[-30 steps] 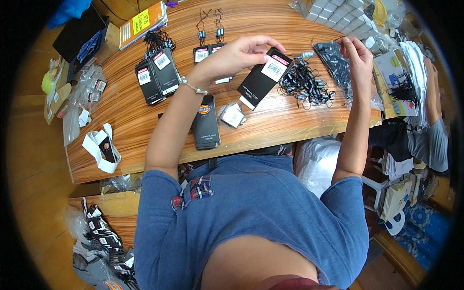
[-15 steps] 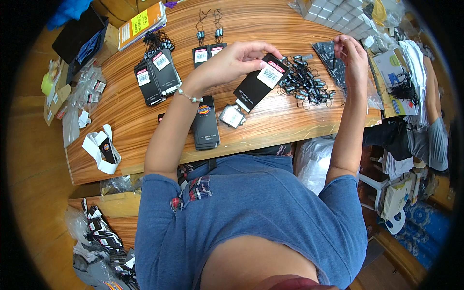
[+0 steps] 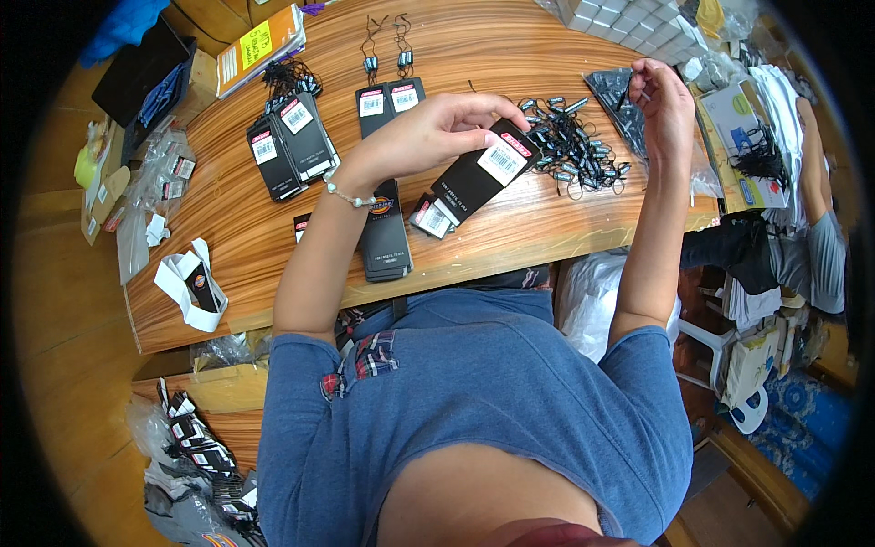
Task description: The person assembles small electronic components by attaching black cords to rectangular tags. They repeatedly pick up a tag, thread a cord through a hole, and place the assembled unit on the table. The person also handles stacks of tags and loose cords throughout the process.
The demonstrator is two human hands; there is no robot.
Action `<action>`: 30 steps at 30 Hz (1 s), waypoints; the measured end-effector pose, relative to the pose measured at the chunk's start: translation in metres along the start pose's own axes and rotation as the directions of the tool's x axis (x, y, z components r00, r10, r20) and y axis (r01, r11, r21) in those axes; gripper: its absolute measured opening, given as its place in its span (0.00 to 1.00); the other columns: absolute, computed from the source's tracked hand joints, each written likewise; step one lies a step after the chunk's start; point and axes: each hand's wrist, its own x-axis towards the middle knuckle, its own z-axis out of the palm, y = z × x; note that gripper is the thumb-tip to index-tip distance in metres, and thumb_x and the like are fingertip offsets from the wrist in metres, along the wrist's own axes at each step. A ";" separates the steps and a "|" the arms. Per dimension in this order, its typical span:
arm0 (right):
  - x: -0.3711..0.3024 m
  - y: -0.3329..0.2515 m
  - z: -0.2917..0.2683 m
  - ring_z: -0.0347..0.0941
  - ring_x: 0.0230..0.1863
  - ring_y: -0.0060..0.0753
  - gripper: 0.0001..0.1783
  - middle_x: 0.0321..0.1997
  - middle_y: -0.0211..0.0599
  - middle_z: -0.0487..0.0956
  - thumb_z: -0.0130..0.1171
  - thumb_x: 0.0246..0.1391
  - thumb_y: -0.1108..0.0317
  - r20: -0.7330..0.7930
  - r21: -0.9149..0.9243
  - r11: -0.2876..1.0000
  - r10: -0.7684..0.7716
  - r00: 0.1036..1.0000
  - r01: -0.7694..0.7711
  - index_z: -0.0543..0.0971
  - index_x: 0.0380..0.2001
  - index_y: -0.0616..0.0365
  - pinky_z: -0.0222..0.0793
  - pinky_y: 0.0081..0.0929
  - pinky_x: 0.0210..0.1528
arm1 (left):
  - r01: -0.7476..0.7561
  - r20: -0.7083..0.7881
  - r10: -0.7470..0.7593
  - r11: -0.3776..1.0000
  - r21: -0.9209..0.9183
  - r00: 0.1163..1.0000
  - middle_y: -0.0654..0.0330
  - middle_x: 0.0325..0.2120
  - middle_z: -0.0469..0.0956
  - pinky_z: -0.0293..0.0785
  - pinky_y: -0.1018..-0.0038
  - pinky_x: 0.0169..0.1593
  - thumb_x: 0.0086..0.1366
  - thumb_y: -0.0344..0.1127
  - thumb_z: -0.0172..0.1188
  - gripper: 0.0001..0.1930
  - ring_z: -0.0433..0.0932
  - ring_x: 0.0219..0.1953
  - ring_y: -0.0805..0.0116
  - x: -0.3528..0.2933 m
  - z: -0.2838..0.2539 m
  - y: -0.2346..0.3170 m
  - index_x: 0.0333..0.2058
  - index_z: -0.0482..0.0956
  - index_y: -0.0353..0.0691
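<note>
My left hand (image 3: pixel 451 128) pinches a black hang tag (image 3: pixel 481 178) by its upper end; a white barcode label and red strip are on it. Below it, small white-labelled cards (image 3: pixel 432 217) lie on the table. Raised at the right, my right hand (image 3: pixel 663 96) has its fingertips closed on a thin black tag cord (image 3: pixel 626 94). Between the hands is a pile of black looped tag cords (image 3: pixel 576 150) with small fasteners. A stack of black tags (image 3: pixel 386 242) lies under my left wrist.
Two tags with cords (image 3: pixel 390 96) lie farther back, beside more stacked black tags (image 3: pixel 290 146). A white looped band (image 3: pixel 193 287) is at the left edge. White small boxes (image 3: pixel 624 25) and a plastic bag of dark pieces (image 3: pixel 612 100) stand right. Another person's arm (image 3: pixel 814 164) shows far right.
The hang tag in my left hand has moved slightly down and left, over the small cards. My right hand has turned a little, and a dark cord now shows at its fingertips.
</note>
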 end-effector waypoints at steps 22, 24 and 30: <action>-0.005 0.002 -0.003 0.59 0.20 0.17 0.12 0.15 0.24 0.63 0.46 0.57 0.68 0.230 0.152 0.973 0.136 0.964 -0.174 0.73 0.39 0.64 0.61 0.21 0.30 | 0.095 0.123 -0.103 0.993 0.074 0.987 0.62 0.39 0.75 0.69 0.79 0.45 0.60 0.27 0.49 0.14 0.72 0.40 0.77 -0.013 0.013 0.007 0.45 0.73 0.39; -0.004 0.001 -0.003 0.61 0.21 0.17 0.12 0.15 0.25 0.65 0.47 0.57 0.68 0.216 0.128 0.982 0.110 0.970 -0.140 0.73 0.39 0.65 0.62 0.21 0.30 | 0.088 0.148 -0.106 0.989 0.120 0.983 0.63 0.39 0.75 0.69 0.79 0.45 0.60 0.27 0.49 0.14 0.72 0.39 0.77 -0.015 0.015 0.003 0.45 0.73 0.39; -0.008 0.004 -0.001 0.66 0.23 0.18 0.11 0.20 0.27 0.71 0.49 0.55 0.71 0.179 0.199 0.955 0.187 0.966 -0.222 0.72 0.40 0.64 0.63 0.16 0.30 | 0.159 0.231 -0.185 0.979 0.128 0.955 0.64 0.35 0.74 0.66 0.79 0.38 0.59 0.28 0.50 0.14 0.68 0.33 0.76 -0.021 0.015 0.021 0.45 0.73 0.39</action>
